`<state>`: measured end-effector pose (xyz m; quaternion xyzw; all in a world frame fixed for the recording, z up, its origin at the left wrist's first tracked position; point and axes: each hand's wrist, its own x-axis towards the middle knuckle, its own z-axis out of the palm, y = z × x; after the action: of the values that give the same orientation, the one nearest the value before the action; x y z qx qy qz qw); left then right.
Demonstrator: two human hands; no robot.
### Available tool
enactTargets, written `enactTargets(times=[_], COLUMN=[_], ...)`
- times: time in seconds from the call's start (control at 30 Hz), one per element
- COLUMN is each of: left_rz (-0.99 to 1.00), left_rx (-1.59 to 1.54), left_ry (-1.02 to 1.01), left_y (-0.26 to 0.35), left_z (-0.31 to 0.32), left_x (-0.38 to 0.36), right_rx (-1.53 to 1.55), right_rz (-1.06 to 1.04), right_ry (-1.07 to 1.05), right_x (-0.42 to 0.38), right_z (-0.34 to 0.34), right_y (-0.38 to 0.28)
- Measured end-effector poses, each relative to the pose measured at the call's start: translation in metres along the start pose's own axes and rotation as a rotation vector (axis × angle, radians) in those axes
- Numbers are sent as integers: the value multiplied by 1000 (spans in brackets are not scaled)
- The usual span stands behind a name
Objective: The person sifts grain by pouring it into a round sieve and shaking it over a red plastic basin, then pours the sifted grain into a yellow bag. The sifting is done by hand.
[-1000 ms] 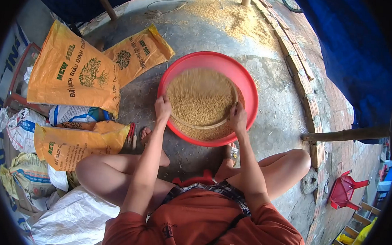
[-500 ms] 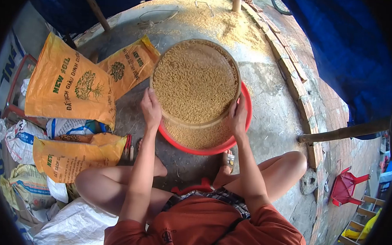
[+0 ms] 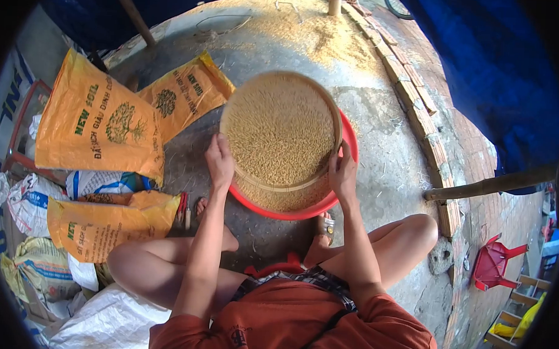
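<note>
A round, shallow woven tray (image 3: 280, 188) is held over a red basin (image 3: 350, 137). Light brown grain (image 3: 278, 131) covers the tray, blurred toward its far side. My left hand (image 3: 220, 161) grips the tray's left rim, and my right hand (image 3: 342, 171) grips the right rim. More grain (image 3: 284, 201) shows in the basin below the tray's near edge. The basin rests on the grey floor between my feet.
Orange sacks (image 3: 101, 117) stand at the left, with another orange sack (image 3: 115, 226) and white bags (image 3: 32, 204) nearer me. Grain (image 3: 323, 33) is scattered on the far floor. A brick edging (image 3: 419, 118), a wooden pole (image 3: 491, 187) and a red stool (image 3: 495, 264) are at the right.
The tray has moved toward me, and its far rim sits lower in view. Its grain is more blurred at the far side. Both hands still hold the rim.
</note>
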<state>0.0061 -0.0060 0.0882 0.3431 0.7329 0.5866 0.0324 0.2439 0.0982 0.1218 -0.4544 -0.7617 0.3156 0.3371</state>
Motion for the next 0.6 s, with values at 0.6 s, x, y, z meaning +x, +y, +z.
enactTargets(times=[0.6], left_rz=[-53], left_rx=[167], left_ry=[-5], left_y=[-49], left_z=[22], left_x=[-19], right_rx=[-106], right_rz=[51], right_ry=[-51], right_x=[-3], right_z=[13], right_y=[41])
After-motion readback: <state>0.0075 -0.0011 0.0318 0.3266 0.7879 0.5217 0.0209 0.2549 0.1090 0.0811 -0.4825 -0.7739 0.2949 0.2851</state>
